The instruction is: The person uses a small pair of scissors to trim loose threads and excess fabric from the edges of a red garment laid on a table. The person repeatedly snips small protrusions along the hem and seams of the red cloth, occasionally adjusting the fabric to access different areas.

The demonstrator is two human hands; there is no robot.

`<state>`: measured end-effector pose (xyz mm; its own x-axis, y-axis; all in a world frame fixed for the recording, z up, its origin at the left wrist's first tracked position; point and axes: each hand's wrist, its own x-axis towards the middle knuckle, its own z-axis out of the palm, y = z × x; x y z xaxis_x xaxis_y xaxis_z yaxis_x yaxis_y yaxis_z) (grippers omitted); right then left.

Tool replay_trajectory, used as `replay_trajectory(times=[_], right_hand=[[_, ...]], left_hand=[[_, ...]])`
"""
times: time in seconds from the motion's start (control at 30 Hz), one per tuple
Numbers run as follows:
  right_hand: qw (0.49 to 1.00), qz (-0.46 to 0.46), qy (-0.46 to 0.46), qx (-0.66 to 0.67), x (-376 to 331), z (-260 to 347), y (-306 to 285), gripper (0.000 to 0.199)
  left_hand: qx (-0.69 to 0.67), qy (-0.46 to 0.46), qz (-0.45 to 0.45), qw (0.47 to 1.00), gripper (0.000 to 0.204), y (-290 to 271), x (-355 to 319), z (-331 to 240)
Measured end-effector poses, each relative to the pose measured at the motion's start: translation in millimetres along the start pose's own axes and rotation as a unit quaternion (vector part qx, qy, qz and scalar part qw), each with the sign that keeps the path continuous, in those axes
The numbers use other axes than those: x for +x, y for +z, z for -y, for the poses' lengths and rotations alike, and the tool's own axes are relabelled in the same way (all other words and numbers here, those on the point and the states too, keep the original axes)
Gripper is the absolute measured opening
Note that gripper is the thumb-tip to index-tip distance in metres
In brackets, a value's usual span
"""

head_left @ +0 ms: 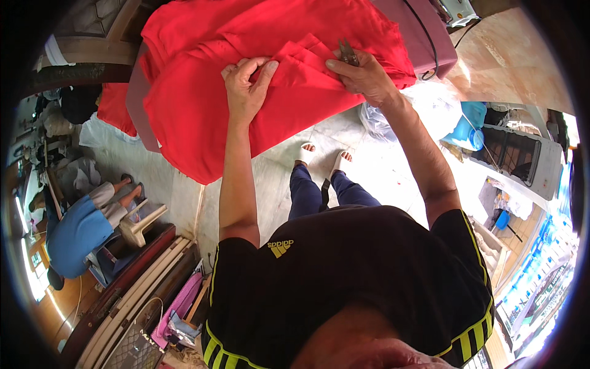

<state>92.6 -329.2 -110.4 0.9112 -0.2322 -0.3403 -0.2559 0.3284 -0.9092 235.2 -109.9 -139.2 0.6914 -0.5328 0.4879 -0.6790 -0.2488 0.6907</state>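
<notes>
A large red cloth (190, 92) lies spread and bunched over a mauve-covered table (444, 46), its near edge hanging down over the front. My left hand (247, 89) is closed on a fold of it, thumb and fingers pinching the fabric. To its right, my right hand (367, 77) grips small metal thread snips (348, 53), the blades pointing away from me. The thumb and fingers of that hand also touch the cloth's folded edge. Between the two hands the fabric is gathered into loose pleats.
A dark cable (424, 27) runs over the table's right end. Clear plastic bags (424, 111) and a blue container (473, 126) stand on the floor at right. At left, a person in a blue shirt (83, 230) sits near stacked boards (132, 289).
</notes>
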Motion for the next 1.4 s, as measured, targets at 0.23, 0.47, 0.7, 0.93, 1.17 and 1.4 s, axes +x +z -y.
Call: replay_trajectory(times=[0.23,0.47,0.7,0.93,1.17,1.4], right_hand=[[0.998,-0.006,-0.052,-0.019,-6,-4,5,0.010],[0.924,0.090,-0.269,-0.258,-66,8,-8,0.023],[0.909,-0.061,-0.240,-0.334,-24,66,-61,0.020],[0.823,-0.133,-0.329,-0.444,29,61,-59,0.034],[0.716,-0.123,-0.386,-0.568,66,76,-70,0.026],[0.686,-0.064,-0.370,-0.623,93,91,-82,0.018]], left_hand=[[0.023,0.010,0.005,1.000,0.013,-7,0,-12],[-0.062,-0.038,0.087,0.994,0.012,-47,-3,-42],[-0.030,0.055,0.042,0.997,0.013,38,88,-60],[-0.008,0.045,0.061,0.997,0.031,99,137,-26],[-0.017,0.025,0.056,0.998,0.040,104,135,-24],[-0.037,-0.015,0.051,0.998,0.044,106,134,-31]])
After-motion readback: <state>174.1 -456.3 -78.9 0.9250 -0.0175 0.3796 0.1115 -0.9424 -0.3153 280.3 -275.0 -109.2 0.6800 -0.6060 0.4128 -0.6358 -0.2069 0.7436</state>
